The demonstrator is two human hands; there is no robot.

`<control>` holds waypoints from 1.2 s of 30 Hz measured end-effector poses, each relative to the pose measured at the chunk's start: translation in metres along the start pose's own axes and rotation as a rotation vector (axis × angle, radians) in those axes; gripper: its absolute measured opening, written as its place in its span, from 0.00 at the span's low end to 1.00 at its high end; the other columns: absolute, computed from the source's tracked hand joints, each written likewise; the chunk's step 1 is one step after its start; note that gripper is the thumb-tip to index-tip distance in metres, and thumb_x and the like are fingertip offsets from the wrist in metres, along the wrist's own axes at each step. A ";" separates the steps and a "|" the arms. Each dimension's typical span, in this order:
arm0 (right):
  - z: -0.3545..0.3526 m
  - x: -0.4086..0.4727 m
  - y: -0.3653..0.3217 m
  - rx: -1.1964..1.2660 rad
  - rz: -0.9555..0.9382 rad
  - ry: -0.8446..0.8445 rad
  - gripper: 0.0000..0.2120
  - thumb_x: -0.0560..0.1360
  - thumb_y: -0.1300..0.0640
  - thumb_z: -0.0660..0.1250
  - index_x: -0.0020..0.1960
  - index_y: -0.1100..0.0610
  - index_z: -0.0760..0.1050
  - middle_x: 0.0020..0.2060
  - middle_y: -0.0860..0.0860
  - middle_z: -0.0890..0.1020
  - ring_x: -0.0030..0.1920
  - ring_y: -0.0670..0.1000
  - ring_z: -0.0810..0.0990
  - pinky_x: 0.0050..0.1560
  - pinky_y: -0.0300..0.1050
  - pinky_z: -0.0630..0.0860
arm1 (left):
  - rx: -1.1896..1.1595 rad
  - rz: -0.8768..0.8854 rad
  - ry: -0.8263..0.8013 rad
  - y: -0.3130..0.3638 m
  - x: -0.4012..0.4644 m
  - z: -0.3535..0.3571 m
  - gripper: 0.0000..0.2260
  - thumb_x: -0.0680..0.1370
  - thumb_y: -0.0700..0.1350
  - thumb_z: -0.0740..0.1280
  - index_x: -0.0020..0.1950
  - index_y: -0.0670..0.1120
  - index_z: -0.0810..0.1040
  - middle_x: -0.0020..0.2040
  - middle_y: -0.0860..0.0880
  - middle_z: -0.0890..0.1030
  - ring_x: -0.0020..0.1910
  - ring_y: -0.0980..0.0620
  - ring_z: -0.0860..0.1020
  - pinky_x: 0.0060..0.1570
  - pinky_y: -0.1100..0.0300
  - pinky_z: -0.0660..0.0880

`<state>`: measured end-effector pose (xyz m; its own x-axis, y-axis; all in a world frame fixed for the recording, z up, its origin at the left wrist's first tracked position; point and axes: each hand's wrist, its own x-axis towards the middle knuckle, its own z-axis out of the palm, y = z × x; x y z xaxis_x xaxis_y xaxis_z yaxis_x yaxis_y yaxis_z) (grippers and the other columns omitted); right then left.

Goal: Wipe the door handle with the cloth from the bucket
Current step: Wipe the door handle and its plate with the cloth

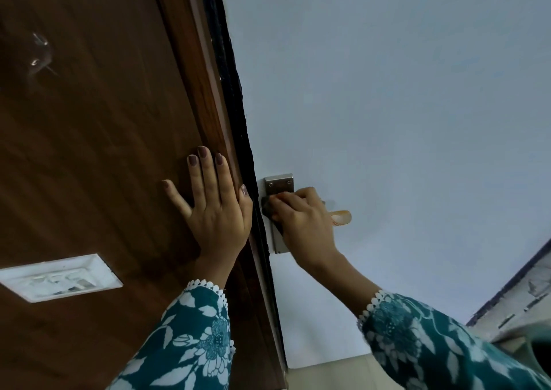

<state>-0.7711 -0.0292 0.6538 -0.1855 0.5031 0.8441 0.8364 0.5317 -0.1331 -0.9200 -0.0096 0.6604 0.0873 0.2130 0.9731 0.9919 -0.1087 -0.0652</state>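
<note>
Cloth (268, 207) bunched in my right hand (301, 222), pressed on handle (341, 217) running rightward; left hand (214, 204) spread flat on door (89, 151).

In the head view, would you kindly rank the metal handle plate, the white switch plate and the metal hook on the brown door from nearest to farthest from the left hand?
From the left hand, flat on the brown door:
1. Metal handle plate, just to its right, past the door edge.
2. White switch plate, lower left.
3. Metal hook, far upper left.

No text, label, brand or number can be read anywhere, neither on the door (89, 151) nor the wall (387, 91).
</note>
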 end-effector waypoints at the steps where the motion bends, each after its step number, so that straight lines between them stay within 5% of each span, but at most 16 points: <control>1: 0.001 0.000 0.000 -0.003 -0.011 -0.002 0.12 0.73 0.58 0.62 0.47 0.56 0.83 0.42 0.48 0.86 0.42 0.51 0.74 0.38 0.41 0.73 | -0.001 -0.001 -0.002 0.000 0.000 0.000 0.29 0.81 0.47 0.55 0.78 0.43 0.46 0.77 0.45 0.49 0.77 0.47 0.46 0.70 0.36 0.44; 4: -0.005 -0.007 0.023 -0.050 0.064 -0.010 0.07 0.70 0.60 0.68 0.46 0.54 0.83 0.40 0.46 0.85 0.42 0.52 0.73 0.34 0.43 0.74 | -0.005 -0.011 -0.001 0.000 0.000 0.000 0.28 0.82 0.47 0.54 0.78 0.43 0.46 0.76 0.42 0.56 0.77 0.48 0.46 0.71 0.37 0.43; 7: -0.014 -0.016 0.044 -0.093 0.171 -0.041 0.07 0.69 0.61 0.72 0.46 0.52 0.82 0.41 0.44 0.84 0.42 0.53 0.73 0.32 0.44 0.72 | -0.002 -0.013 0.003 0.001 0.000 0.001 0.28 0.82 0.47 0.54 0.78 0.43 0.46 0.77 0.45 0.51 0.77 0.47 0.46 0.70 0.36 0.44; 11: -0.009 -0.011 0.026 -0.078 0.086 0.006 0.09 0.68 0.62 0.72 0.48 0.55 0.83 0.43 0.46 0.85 0.43 0.53 0.74 0.36 0.42 0.72 | 0.005 -0.002 -0.005 0.001 0.000 0.000 0.29 0.81 0.47 0.56 0.78 0.43 0.46 0.79 0.47 0.42 0.77 0.47 0.46 0.70 0.36 0.44; 15: -0.001 -0.010 0.000 -0.032 -0.041 -0.029 0.11 0.73 0.58 0.64 0.47 0.57 0.84 0.42 0.50 0.86 0.42 0.52 0.77 0.39 0.42 0.75 | -0.004 0.005 -0.013 -0.001 0.001 -0.002 0.29 0.81 0.47 0.56 0.78 0.43 0.45 0.78 0.46 0.45 0.77 0.47 0.46 0.70 0.36 0.44; 21: -0.023 -0.023 0.045 -0.156 0.016 -0.053 0.07 0.67 0.61 0.75 0.45 0.54 0.83 0.41 0.46 0.86 0.39 0.52 0.77 0.40 0.39 0.68 | -0.008 -0.001 -0.009 -0.001 0.001 -0.001 0.29 0.81 0.47 0.56 0.78 0.43 0.46 0.79 0.48 0.41 0.77 0.47 0.46 0.70 0.36 0.44; 26: -0.014 -0.018 0.029 -0.145 0.002 -0.094 0.06 0.67 0.63 0.73 0.42 0.54 0.82 0.39 0.46 0.85 0.37 0.53 0.76 0.38 0.42 0.71 | -0.001 -0.008 -0.007 0.000 -0.001 0.001 0.28 0.81 0.47 0.55 0.78 0.42 0.47 0.78 0.45 0.47 0.77 0.47 0.47 0.70 0.35 0.45; 31: 0.001 -0.020 0.001 -0.089 -0.088 -0.160 0.13 0.72 0.64 0.60 0.46 0.56 0.83 0.46 0.48 0.86 0.43 0.54 0.80 0.37 0.46 0.76 | -0.003 0.018 -0.007 -0.001 0.000 -0.002 0.27 0.82 0.47 0.55 0.77 0.41 0.49 0.76 0.45 0.53 0.77 0.46 0.47 0.71 0.37 0.42; 36: -0.020 -0.027 0.045 -0.147 0.014 -0.195 0.13 0.67 0.61 0.75 0.50 0.52 0.83 0.46 0.44 0.86 0.40 0.54 0.78 0.36 0.44 0.74 | -0.003 0.019 -0.010 -0.001 0.001 -0.002 0.27 0.82 0.47 0.55 0.77 0.41 0.48 0.76 0.45 0.53 0.77 0.47 0.47 0.71 0.37 0.43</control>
<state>-0.7182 -0.0331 0.6353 -0.2578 0.6392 0.7245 0.9030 0.4261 -0.0547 -0.9210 -0.0111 0.6622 0.1075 0.2207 0.9694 0.9898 -0.1158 -0.0834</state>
